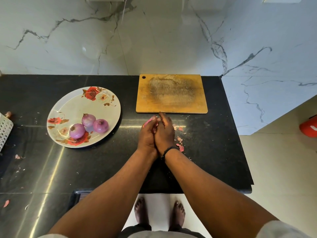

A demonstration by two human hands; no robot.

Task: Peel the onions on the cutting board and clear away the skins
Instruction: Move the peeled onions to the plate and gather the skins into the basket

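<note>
My left hand point(147, 134) and my right hand point(165, 133) are pressed together on the black counter just in front of the wooden cutting board point(171, 94). Pink onion skins point(148, 121) are gathered between the palms, and a piece sticks out at the fingertips. The board carries nothing. Three peeled purple onions point(88, 120) lie on the floral plate point(72, 103) to the left. More loose skin scraps point(180, 140) lie on the counter right of my hands.
A white perforated holder point(5, 129) stands at the left edge. Small skin bits point(17, 157) are scattered on the left counter. The counter ends at the right near a marble wall; a red object point(309, 127) sits on the floor there.
</note>
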